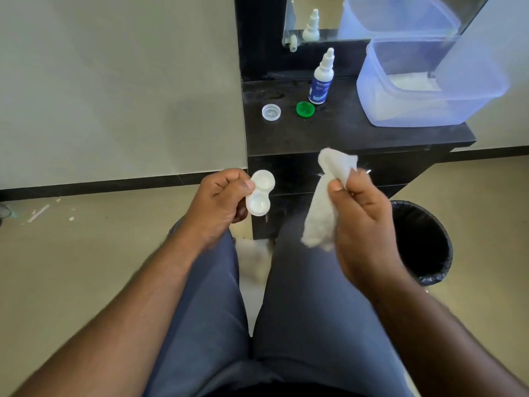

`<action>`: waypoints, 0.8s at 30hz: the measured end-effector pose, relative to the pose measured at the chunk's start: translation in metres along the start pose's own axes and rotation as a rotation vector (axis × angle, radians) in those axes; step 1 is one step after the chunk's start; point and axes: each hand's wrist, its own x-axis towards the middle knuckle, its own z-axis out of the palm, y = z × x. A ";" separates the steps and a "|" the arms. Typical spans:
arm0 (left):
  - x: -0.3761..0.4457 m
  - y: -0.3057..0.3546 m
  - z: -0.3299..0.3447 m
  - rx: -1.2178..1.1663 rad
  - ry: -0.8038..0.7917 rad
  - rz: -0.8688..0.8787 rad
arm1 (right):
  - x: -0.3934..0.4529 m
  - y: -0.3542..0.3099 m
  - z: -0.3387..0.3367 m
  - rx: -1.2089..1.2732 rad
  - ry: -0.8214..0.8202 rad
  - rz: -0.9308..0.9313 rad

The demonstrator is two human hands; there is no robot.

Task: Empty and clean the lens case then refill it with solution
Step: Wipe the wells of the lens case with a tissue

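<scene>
Here, a dark shelf (pixel 329 133) fills the upper middle of the frame, set against a pale wall, with a mirror (pixel 329 18) above it. On the shelf stand a capped solution bottle (pixel 321 80), a clear cap (pixel 271 112) and a green cap (pixel 305 109) lying near each other just below it, and a bluish tub (pixel 429 84) at the upper right. A black bin (pixel 423 242) sits on the beige floor at the right, beside my knee; my grey trousers (pixel 300 296) fill the lower middle.

My left hand (pixel 220 204) pinches the case (pixel 260 194) by its left edge, thumb on top and fingers curled beneath, in the middle of the frame below the shelf's front edge. Both wells are uncapped and face up toward me. Its long axis runs steeply, from lower left to upper right, tilted slightly off vertical in the frame.

My right hand (pixel 360 213) grips a crumpled white tissue (pixel 326 202), thumb pressed to it, fingers wrapped behind. Tissue and case are apart, not touching
</scene>
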 end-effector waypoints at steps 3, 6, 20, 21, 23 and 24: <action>0.000 0.005 -0.002 0.030 -0.111 -0.069 | 0.015 0.002 -0.011 -0.670 -0.242 -0.524; 0.000 0.007 -0.001 -0.047 -0.219 -0.115 | 0.022 0.003 -0.011 -0.878 -0.408 -0.746; -0.001 0.023 0.001 0.162 -0.337 -0.009 | 0.019 0.005 -0.014 -0.980 -0.514 -0.876; -0.002 0.024 0.001 0.175 -0.346 -0.004 | 0.020 0.004 -0.015 -0.984 -0.503 -0.881; -0.003 0.025 0.000 0.182 -0.365 0.003 | 0.021 0.003 -0.017 -0.997 -0.501 -0.897; -0.003 0.026 0.000 0.174 -0.373 0.010 | 0.022 0.003 -0.018 -1.004 -0.510 -0.903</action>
